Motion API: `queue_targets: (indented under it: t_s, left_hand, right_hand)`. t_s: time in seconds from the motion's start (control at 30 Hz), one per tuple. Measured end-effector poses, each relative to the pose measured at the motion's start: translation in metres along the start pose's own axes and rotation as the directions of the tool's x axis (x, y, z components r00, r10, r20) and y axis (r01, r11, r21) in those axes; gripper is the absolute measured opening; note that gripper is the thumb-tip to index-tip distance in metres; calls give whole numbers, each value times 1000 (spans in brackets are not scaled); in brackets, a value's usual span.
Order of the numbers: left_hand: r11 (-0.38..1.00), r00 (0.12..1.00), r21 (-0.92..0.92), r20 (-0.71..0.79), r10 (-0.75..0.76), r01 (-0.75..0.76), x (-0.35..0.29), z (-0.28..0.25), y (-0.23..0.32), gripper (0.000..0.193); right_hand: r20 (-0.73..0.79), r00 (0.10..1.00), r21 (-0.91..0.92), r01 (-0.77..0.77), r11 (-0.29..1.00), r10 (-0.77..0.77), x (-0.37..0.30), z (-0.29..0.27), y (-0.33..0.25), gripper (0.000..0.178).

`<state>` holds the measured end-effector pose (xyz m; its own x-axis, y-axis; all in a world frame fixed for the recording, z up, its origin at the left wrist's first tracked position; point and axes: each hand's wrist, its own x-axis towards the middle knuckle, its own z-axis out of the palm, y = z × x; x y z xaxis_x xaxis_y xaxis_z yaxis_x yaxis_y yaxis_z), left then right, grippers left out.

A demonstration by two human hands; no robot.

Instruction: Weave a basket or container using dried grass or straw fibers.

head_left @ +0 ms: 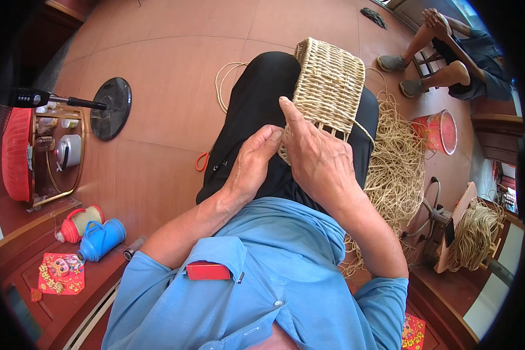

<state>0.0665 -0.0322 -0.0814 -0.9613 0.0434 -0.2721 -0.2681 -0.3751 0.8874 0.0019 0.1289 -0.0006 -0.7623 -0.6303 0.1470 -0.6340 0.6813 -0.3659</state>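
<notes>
The woven straw basket lay on the person's lap, its long axis running away from the body. The right hand pressed on its near edge, forefinger extended along the weave. The left hand, fingers together, touched the basket's near left corner.

Tan woven basket w/ pale straw strands, black trousers, blue shirt, red bucket.

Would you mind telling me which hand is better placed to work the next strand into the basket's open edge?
Probably the right hand: its fingers already lie on the basket at the unfinished edge, with the loose strands on that side. The left hand only meets the basket's near corner with its fingertips.
</notes>
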Motion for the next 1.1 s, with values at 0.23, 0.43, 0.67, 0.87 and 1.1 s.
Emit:
queue_targets:
  t_s: [0.23,0.43,0.67,0.87,1.1]
  left_hand:
    - [993,999,117,-38,36,-31,-3,0,1,38]
    - [927,987,368,-108,122,-74,-4,9,13,41]
    - [851,978,519,-125,165,-77,-4,12,22,44]
    - [674,888,690,-97,449,-266,-3,16,28,25]
    - [-12,662,870,384,644,-493,6,16,43,19]
  right_hand:
    - [-259,966,189,61,980,-10,-6,20,2,56]
    - [21,887,887,-229,402,461,-25,16,-5,22]
    - [307,881,875,-410,258,360,-42,-24,24,15]
    - [285,888,938,-335,84,360,-53,-24,52,18]
    - [246,854,945,-317,83,458,-73,-38,90,22]
